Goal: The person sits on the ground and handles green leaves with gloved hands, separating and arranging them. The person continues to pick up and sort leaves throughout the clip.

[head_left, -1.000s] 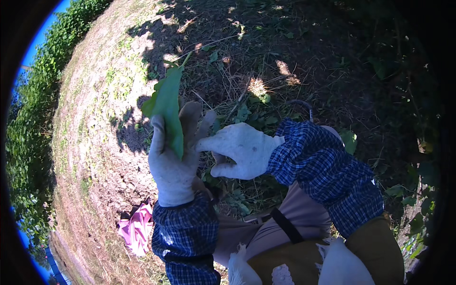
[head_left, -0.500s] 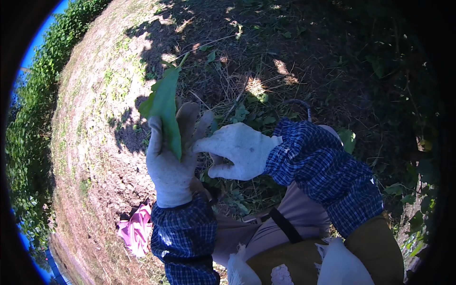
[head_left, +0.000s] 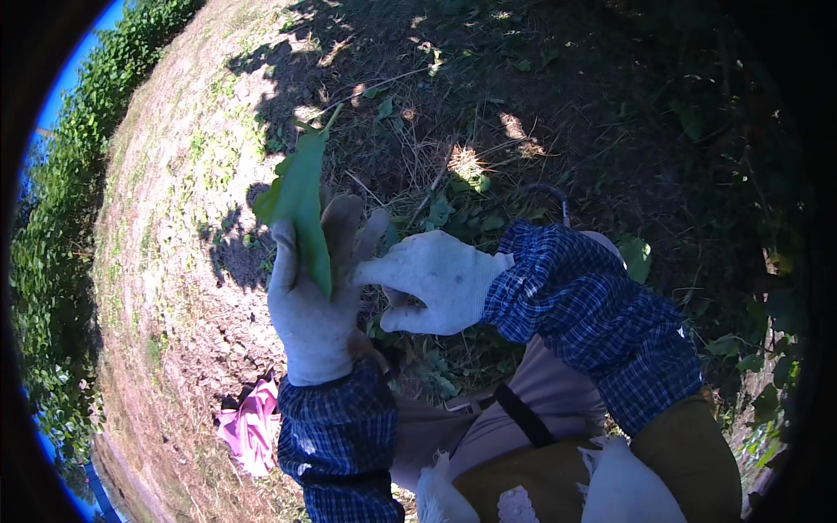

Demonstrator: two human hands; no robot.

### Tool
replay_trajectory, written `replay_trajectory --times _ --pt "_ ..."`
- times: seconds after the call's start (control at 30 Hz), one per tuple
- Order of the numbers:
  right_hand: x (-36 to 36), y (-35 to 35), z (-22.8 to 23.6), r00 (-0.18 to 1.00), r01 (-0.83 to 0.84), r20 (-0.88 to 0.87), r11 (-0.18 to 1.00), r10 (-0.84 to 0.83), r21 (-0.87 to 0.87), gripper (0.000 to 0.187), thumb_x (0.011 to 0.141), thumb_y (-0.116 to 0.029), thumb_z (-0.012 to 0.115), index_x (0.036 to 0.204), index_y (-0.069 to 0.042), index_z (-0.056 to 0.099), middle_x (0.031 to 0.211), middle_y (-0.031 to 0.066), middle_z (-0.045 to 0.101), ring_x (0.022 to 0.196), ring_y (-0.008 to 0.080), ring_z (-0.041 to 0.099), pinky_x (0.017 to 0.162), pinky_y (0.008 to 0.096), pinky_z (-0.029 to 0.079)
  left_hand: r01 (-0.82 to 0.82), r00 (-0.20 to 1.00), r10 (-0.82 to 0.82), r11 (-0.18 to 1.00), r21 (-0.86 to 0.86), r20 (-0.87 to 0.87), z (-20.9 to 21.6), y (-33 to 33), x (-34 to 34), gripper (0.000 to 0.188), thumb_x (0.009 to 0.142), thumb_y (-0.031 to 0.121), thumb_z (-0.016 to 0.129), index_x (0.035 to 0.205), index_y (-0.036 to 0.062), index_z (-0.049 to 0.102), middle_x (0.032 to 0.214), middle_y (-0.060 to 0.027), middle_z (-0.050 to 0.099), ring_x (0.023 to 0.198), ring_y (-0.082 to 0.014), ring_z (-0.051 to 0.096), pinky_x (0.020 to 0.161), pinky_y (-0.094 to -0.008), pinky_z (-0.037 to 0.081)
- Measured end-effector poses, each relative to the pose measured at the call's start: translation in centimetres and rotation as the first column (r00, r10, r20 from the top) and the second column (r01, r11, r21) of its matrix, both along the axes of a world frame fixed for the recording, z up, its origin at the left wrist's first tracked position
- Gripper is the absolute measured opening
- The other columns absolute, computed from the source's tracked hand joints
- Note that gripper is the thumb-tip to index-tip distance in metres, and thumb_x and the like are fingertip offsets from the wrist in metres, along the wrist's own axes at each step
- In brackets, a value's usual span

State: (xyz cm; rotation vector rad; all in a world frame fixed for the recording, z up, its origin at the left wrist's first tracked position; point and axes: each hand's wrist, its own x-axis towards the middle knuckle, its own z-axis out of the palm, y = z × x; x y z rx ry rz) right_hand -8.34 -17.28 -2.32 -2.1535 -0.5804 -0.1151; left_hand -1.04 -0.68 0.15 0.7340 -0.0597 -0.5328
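Observation:
My left hand (head_left: 316, 327), in a pale work glove, holds large green leaves (head_left: 305, 205) between the thumb and the fingers. They stand nearly upright, with the stalk end pointing up and away. More than one leaf seems to overlap, but I cannot tell how many. My right hand (head_left: 436, 281), gloved likewise, is just right of the left one. Its index finger reaches across to the left hand's fingers and seems to touch them. The right thumb is apart from that finger, with a gap between and nothing visible in it. The other right fingers are hidden.
A pink cloth or bag (head_left: 251, 427) lies on the sunlit ground at lower left. Cut grass and loose leaves (head_left: 443, 207) cover the shaded ground ahead. A thin curved rod (head_left: 562, 205) shows beyond my right sleeve. Leafy vines (head_left: 52, 270) rise at far left.
Both hands keep nearly the same pose. The leaves have tipped slightly and their stalk end is a little lower. The right hand has shifted only slightly.

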Motion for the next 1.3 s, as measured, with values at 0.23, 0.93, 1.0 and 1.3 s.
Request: replay_trajectory --times 0.23,0.93,1.0,1.3 --pt "0.1 0.2 0.3 0.999 0.019 -0.038 0.999 -0.021 -0.045 0.043 0.086 -0.029 0.072 0.121 -0.008 0.061 0.088 0.0147 0.07 0.087 0.0357 0.07 0.077 0.047 0.056 0.031 0.999 -0.033 0.999 0.03 0.038 -0.1 0.5 0.1 0.058 0.109 0.044 0.038 0.145 -0.0013 0.043 0.133 -0.0196 0.06 0.125 -0.0349 0.059 0.11 -0.0612 0.044" --pt "0.0 0.4 0.4 0.997 0.024 -0.065 0.979 -0.038 -0.201 0.036 0.092 -0.03 0.064 0.117 -0.006 0.059 0.101 0.0174 0.07 0.095 0.0382 0.069 0.083 0.0496 0.056 -0.033 0.999 0.032 0.989 0.146 0.013 0.0 -0.3 -0.5 0.059 0.109 0.045 0.036 0.146 -0.0004 0.042 0.135 -0.0218 0.059 0.129 -0.0377 0.056 0.112 -0.0624 0.04" --pt "0.1 0.4 0.4 0.996 0.011 -0.079 0.98 -0.027 -0.197 0.036 0.091 -0.031 0.065 0.115 -0.005 0.059 0.1 0.0177 0.07 0.094 0.0386 0.069 0.082 0.0498 0.056 -0.028 1.0 0.028 0.991 0.127 0.007 -0.2 -0.1 -0.4 0.059 0.109 0.045 0.035 0.148 0.0007 0.041 0.137 -0.0211 0.057 0.13 -0.038 0.055 0.113 -0.0634 0.038" --pt "-0.1 0.1 0.9 0.994 -0.027 -0.106 0.986 0.01 -0.163 0.038 0.09 -0.032 0.065 0.114 -0.003 0.059 0.099 0.019 0.07 0.094 0.0385 0.069 0.083 0.0499 0.056 -0.013 1.0 0.015 0.997 0.081 -0.021 -0.5 -0.1 -0.4 0.056 0.109 0.045 0.033 0.145 0.0043 0.044 0.125 -0.0196 0.066 0.127 -0.0384 0.057 0.114 -0.0648 0.037"
